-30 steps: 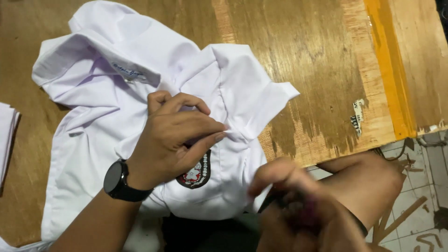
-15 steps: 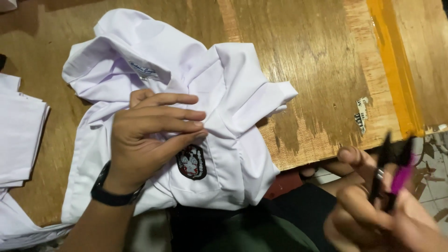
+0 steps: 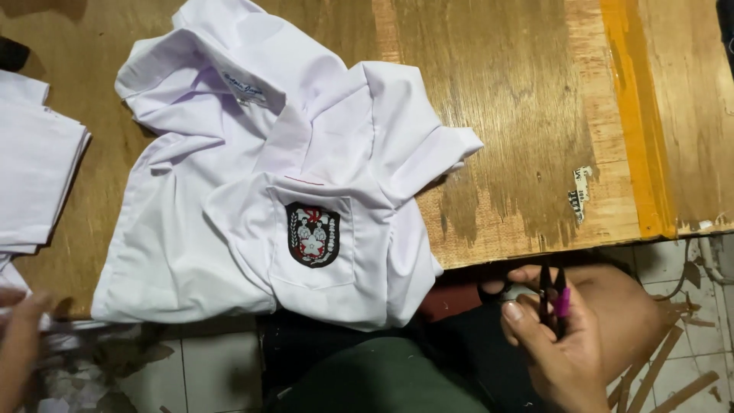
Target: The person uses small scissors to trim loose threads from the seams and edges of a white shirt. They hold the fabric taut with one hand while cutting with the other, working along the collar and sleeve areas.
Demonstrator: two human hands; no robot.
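A crumpled white shirt (image 3: 245, 191) lies on the wooden table (image 3: 520, 115), with a dark embroidered badge (image 3: 312, 234) on its chest pocket and its lower edge hanging over the table's front. My right hand (image 3: 562, 344) is below the table edge at the lower right, closed around a small pair of thread snips (image 3: 554, 300) with black and pink arms. My left hand (image 3: 19, 344) is at the far left edge, blurred, off the shirt and near a stack of white cloth; whether it holds anything is unclear.
A stack of folded white garments (image 3: 34, 168) sits on the table's left side. An orange stripe (image 3: 631, 115) runs down the table at the right. Tiled floor with wood scraps (image 3: 673, 359) shows under the table edge.
My left hand has let go of the shirt's pocket area and moved off to the far left. My right hand with the snips has settled lower right.
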